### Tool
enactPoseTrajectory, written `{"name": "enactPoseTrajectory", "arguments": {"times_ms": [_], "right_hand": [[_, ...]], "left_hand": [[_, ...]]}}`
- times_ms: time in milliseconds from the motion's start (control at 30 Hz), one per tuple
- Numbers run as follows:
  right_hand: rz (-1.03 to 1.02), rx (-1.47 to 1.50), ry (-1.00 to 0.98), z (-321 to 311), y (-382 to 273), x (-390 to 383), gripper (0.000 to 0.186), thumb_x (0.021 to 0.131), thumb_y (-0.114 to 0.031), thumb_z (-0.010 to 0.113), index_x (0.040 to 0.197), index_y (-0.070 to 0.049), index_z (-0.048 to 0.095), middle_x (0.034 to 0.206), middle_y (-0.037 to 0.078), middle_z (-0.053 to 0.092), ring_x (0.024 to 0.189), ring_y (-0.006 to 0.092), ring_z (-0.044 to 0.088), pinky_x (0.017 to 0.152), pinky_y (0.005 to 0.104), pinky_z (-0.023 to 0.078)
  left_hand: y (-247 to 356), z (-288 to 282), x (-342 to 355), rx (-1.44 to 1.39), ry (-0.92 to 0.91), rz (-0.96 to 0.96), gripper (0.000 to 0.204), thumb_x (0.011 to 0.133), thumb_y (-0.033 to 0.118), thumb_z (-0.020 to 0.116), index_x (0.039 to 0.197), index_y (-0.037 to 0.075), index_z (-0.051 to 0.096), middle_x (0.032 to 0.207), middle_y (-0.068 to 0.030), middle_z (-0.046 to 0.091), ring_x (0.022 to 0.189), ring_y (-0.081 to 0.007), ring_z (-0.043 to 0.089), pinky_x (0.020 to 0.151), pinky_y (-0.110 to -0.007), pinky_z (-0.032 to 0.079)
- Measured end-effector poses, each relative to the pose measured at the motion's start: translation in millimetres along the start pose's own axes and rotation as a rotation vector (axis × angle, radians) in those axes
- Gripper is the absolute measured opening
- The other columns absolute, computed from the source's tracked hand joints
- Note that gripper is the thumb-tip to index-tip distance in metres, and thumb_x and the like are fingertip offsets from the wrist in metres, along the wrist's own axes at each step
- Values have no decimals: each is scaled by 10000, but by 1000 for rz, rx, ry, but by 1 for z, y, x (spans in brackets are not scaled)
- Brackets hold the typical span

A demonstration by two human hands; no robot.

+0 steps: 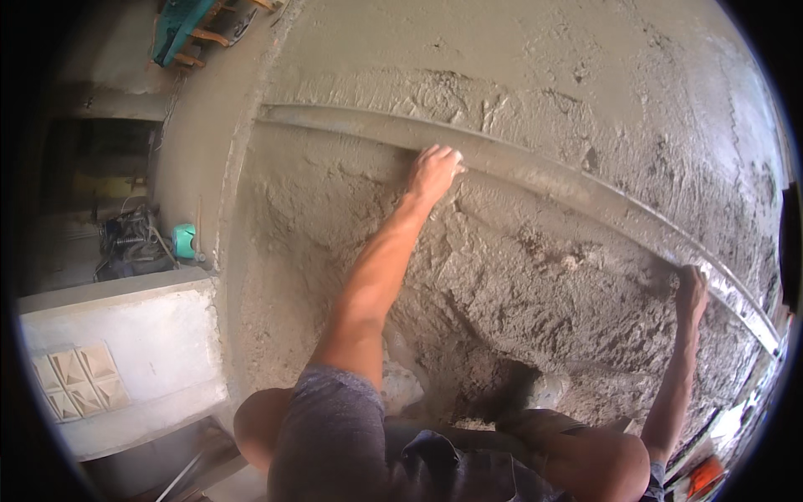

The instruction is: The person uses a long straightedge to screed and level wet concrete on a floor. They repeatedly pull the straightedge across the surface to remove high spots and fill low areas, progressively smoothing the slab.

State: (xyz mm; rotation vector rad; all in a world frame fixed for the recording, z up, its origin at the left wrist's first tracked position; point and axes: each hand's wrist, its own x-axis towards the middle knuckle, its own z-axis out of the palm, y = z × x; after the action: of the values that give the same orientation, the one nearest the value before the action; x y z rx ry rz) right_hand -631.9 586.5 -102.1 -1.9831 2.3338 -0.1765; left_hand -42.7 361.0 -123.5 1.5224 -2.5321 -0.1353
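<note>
A long metal screed bar lies against wet grey mortar, running from the upper left down to the lower right. My left hand is closed on the lower edge of the bar, left of its middle. Close to the right end, my right hand grips the same edge. Above the bar the mortar is mostly smoother, with some ridges and pits; below it, the surface is rough and lumpy. The bar and my hands hide the fingertips on the far side.
Along the left, a raised corner edge bounds the mortar. A white ledge with patterned blocks stands beyond it, with a turquoise container and dark tangled gear. Teal and orange objects are at upper left; an orange item sits at lower right.
</note>
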Motion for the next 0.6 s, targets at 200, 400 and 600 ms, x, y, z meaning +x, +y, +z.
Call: {"name": "enactPoseTrajectory", "arguments": {"times_ms": [200, 400, 600], "right_hand": [[64, -8, 28, 3, 16, -96, 179, 859, -26, 583, 1004, -81, 672, 1002, 119, 665, 1024, 349, 605, 894, 476, 481], [19, -29, -16, 7, 5, 24, 71, 897, -145, 629, 961, -117, 640, 1000, 82, 676, 977, 334, 612, 842, 432, 499], [85, -23, -44, 26, 27, -77, 148, 910, -57, 645, 1002, -168, 678, 980, 32, 699, 866, 197, 649, 866, 359, 525]], "left_hand": [[30, -13, -53, 91, -102, 111, 116, 905, 167, 634, 970, 86, 687, 1024, -84, 686, 1020, -265, 629, 906, -439, 499], [-7, -7, 20, 142, -109, 45, 175, 953, 125, 577, 1059, 49, 694, 1060, -161, 683, 966, -364, 633, 849, -457, 515], [30, -9, -33, 71, -111, 101, 177, 897, 78, 665, 1067, 32, 686, 1027, -143, 682, 961, -354, 633, 875, -452, 512]]}}
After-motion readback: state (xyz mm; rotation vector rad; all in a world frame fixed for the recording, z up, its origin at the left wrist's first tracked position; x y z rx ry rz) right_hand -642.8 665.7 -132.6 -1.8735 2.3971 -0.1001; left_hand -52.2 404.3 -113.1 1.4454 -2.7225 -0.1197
